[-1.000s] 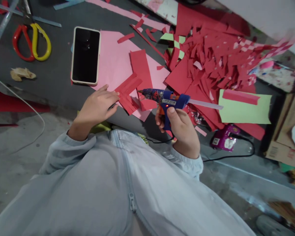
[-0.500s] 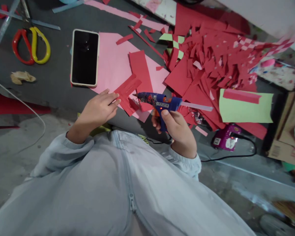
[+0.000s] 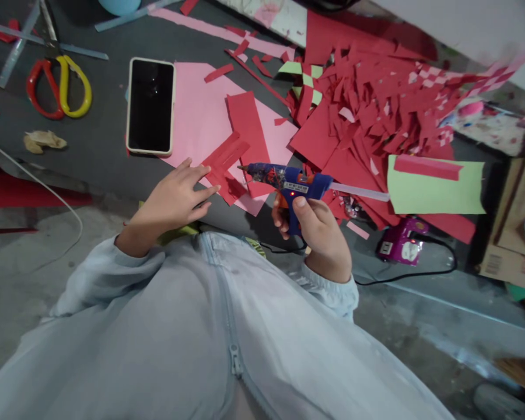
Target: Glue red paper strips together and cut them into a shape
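My right hand [image 3: 317,230] is wrapped round the handle of a blue glue gun [image 3: 289,179], which has a red light lit and a clear glue stick [image 3: 361,191] out of its back. Its nozzle points left, over folded red paper pieces [image 3: 227,166]. My left hand [image 3: 175,195] lies with fingers spread, its fingertips at the left edge of the red pieces. Beneath them is a pink sheet [image 3: 196,105], with a wider red strip [image 3: 250,125] on it.
A phone [image 3: 151,108] lies on the pink sheet's left side. Scissors [image 3: 56,87] are at the far left. A heap of red paper scraps [image 3: 367,111], a green sheet [image 3: 437,192] and a purple power adapter [image 3: 400,242] with a black cord are on the right.
My left hand's fingers have spread wider apart. The glue gun in my right hand has shifted slightly to the right. The view has moved a little.
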Action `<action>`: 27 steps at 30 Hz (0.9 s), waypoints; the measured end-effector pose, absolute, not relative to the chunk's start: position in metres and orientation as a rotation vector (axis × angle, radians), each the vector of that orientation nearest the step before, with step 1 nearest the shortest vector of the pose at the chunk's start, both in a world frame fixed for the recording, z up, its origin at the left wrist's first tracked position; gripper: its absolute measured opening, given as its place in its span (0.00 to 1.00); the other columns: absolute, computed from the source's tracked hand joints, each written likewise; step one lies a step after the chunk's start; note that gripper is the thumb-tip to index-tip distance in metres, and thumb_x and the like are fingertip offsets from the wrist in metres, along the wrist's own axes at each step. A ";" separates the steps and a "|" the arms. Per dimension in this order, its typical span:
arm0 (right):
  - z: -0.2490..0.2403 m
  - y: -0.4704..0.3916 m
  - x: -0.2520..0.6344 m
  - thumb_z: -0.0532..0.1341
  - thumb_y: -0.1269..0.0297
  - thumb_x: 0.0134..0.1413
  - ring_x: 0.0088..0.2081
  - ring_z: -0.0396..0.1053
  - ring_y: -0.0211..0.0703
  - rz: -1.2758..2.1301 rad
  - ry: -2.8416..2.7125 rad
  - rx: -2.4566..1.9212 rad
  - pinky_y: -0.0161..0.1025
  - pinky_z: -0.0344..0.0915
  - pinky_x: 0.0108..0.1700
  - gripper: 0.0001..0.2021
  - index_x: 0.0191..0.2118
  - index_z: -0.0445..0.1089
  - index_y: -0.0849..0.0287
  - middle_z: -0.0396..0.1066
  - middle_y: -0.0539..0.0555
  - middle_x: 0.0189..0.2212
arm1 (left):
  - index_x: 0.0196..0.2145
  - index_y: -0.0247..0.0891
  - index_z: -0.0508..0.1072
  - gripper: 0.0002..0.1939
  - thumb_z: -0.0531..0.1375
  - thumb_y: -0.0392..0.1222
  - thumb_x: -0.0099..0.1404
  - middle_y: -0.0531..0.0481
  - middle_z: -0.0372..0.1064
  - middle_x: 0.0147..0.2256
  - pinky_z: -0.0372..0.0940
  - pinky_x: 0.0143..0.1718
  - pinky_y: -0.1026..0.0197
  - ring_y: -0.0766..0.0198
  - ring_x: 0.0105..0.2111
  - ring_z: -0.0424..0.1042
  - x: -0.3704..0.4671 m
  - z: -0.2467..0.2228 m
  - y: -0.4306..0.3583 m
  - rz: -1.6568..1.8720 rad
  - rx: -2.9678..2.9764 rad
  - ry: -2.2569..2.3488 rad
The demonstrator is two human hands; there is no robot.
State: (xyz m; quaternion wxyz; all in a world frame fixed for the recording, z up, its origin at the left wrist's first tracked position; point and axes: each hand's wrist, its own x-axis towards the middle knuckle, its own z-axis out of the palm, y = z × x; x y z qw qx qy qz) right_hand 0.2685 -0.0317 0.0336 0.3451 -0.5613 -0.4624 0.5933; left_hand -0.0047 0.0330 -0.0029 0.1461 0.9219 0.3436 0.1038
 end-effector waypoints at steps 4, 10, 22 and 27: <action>0.034 -0.033 0.269 0.58 0.34 0.54 0.20 0.65 0.38 1.543 -1.195 -1.474 0.37 0.66 0.19 0.25 0.34 0.68 0.53 0.68 0.49 0.21 | 0.55 0.34 0.74 0.20 0.57 0.41 0.67 0.35 0.68 0.58 0.60 0.63 0.33 0.44 0.59 0.69 -0.006 -0.003 0.032 0.294 2.630 1.019; 0.033 -0.033 0.269 0.59 0.34 0.54 0.19 0.64 0.38 1.545 -1.194 -1.455 0.38 0.66 0.19 0.24 0.33 0.68 0.53 0.68 0.49 0.21 | 0.54 0.36 0.75 0.19 0.57 0.41 0.68 0.33 0.65 0.60 0.57 0.64 0.35 0.43 0.61 0.66 -0.001 0.001 0.028 0.208 2.683 1.008; 0.030 -0.033 0.269 0.60 0.33 0.51 0.19 0.64 0.40 1.545 -1.165 -1.465 0.40 0.65 0.18 0.25 0.33 0.68 0.53 0.68 0.50 0.21 | 0.57 0.45 0.73 0.20 0.60 0.41 0.68 0.34 0.57 0.67 0.53 0.65 0.30 0.39 0.67 0.57 0.006 0.010 0.018 0.122 2.651 1.002; 0.027 -0.034 0.270 0.58 0.35 0.55 0.20 0.65 0.40 1.509 -1.164 -1.458 0.40 0.66 0.20 0.24 0.33 0.68 0.53 0.69 0.50 0.22 | 0.57 0.45 0.73 0.21 0.60 0.41 0.67 0.36 0.58 0.66 0.54 0.65 0.31 0.40 0.66 0.58 0.004 0.009 0.019 0.138 2.634 1.003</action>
